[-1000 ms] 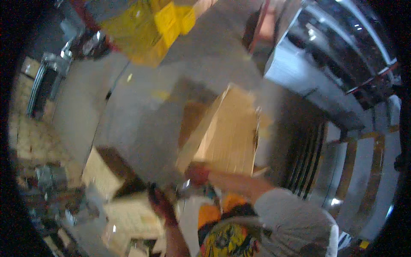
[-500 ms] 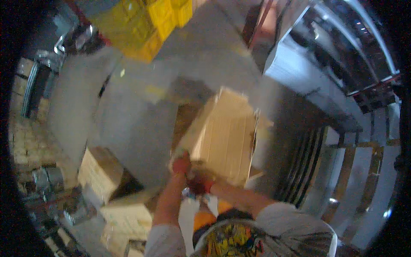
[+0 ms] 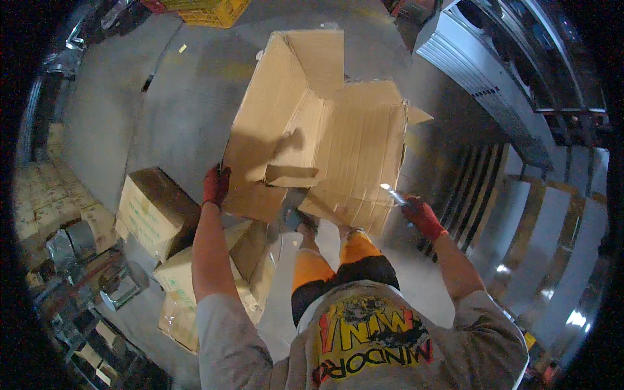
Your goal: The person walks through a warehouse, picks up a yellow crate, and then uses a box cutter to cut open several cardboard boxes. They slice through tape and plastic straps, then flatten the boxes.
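An opened brown cardboard box [image 3: 357,130] spreads out before me, its inside facing up and its flaps loose. My left hand [image 3: 216,186], in a red glove, is closed on the box's left edge. To the right of the box, my right hand [image 3: 422,218], also red-gloved, is wrapped round a slim cutter [image 3: 393,193] with a bright, shiny tip. That tip lies close to the box's lower right edge; whether it touches the cardboard I cannot tell. A small torn flap [image 3: 290,174] stands up near the box's lower middle.
Closed and opened cartons [image 3: 156,214] stand on the floor at my left, beside my forearm. Yellow crates [image 3: 214,12] are at the far end. Stacked white panels [image 3: 481,78] and slatted pallets [image 3: 533,208] line the right side. My feet are just below the box.
My hands were together at the box's near end and are now apart, left at its left edge, right beyond its right edge. The box has opened out wider, showing its inside.
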Available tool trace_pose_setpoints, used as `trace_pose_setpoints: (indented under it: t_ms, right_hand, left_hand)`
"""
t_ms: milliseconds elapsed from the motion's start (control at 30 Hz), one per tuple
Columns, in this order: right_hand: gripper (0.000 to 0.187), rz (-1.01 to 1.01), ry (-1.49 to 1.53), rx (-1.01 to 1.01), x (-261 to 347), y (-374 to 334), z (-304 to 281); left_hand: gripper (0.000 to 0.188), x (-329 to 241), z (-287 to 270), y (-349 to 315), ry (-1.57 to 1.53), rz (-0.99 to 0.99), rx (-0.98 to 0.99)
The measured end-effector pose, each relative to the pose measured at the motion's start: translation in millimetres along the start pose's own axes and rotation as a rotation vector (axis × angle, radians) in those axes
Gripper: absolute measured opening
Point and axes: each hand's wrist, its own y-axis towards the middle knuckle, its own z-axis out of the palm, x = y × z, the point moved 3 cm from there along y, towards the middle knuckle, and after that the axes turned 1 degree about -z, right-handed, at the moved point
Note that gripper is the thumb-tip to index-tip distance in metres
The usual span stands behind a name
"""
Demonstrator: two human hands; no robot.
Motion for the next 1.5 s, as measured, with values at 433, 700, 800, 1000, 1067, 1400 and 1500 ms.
trace_pose_setpoints:
  t_ms: [433,700,800,1000,1067,1400,1500]
  right_hand:
    - [0.021,0.531,0.430,-0.068,-108.7,-196.4,124.8]
    - [0.026,0.392,0.362,-0.267,-119.1,-187.4,113.8]
    - [0.039,0.448,0.234,-0.296,-91.4,-170.9,106.0]
    - [0.039,0.175,0.251,-0.244,-18.6,-109.6,121.6]
    - [0.035,0.225,0.038,-0.254,3.4,-96.1,127.8]
    - [0.033,0.401,0.300,-0.084,7.2,-75.8,178.5]
    - [0.034,0.441,0.495,-0.152,-24.5,-71.0,186.2]
  left_hand:
    - [0.041,43.0,5.1,0.6,-0.146,0.019,-0.138]
    - [0.041,41.6,-8.0,-1.7,-0.030,-0.062,-0.065]
    - [0.042,39.3,-16.6,-3.0,0.002,-0.038,-0.085]
    - [0.039,98.0,27.7,0.2,-0.035,-0.199,-0.065]
    - [0.036,132.2,58.6,4.9,0.016,-0.253,-0.133]
    - [0.048,252.8,40.1,63.7,0.098,-0.421,-0.077]
    - [0.055,228.6,37.6,62.9,0.071,-0.472,-0.164]
